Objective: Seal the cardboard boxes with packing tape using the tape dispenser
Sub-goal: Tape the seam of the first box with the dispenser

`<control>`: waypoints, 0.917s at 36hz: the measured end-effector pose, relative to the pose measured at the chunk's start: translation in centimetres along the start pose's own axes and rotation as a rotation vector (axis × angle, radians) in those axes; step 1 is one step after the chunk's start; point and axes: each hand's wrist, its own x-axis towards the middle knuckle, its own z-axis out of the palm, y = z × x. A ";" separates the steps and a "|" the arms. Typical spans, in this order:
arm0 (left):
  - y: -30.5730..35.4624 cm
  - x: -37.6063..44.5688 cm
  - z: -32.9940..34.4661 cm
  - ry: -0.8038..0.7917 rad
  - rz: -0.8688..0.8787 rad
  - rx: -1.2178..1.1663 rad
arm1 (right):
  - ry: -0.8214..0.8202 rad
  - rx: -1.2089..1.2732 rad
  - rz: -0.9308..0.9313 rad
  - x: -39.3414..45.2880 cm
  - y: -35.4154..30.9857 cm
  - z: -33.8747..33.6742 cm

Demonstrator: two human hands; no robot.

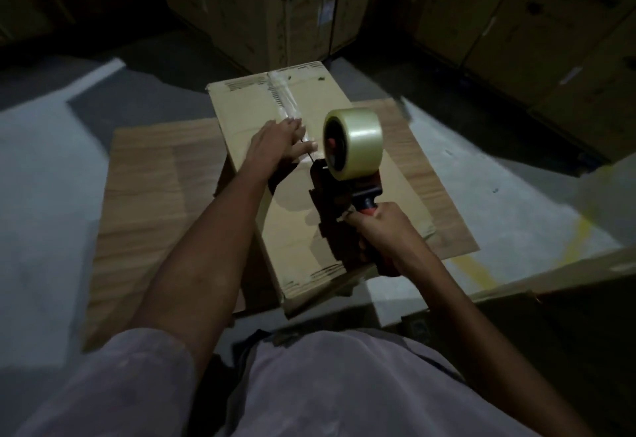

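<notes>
Tall stacked brown cartons stand behind a flat wood-grain board on the grey floor. On it lies a long brown cardboard box, clear tape along its far seam. The left hand presses flat, fingers straight, on the seam. The right hand grips the handle of the red-and-black tape dispenser with its pale roll, above the box.

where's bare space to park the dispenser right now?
Free: box top right of the tape dispenser; wood-grain board left of the box; grey floor beyond the board's right edge. Crowded: the centre seam, where the left hand presses the tape and the right hand grips the dispenser handle.
</notes>
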 end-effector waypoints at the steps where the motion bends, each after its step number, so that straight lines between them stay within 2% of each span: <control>1: 0.0 0.0 0.1 0.008 -0.010 -0.014 | 0.014 -0.037 -0.010 -0.2 0.4 0.1; 4: 0.0 -0.1 0.3 0.033 -0.003 -0.034 | 0.063 -0.060 -0.008 -0.7 1.1 0.5; 9: 0.4 0.1 0.0 -0.057 0.062 0.127 | 0.075 0.000 0.031 -1.0 0.8 1.0; 14: 1.1 -1.3 0.8 -0.039 0.068 0.200 | 0.132 -0.014 0.037 -1.1 1.1 1.3; 22: 1.7 -2.9 1.2 -0.051 0.113 0.193 | 0.230 0.043 0.087 -1.0 0.8 2.0; 33: 1.9 -3.2 0.7 -0.037 0.134 0.142 | 0.172 -0.111 0.079 -1.3 0.2 1.9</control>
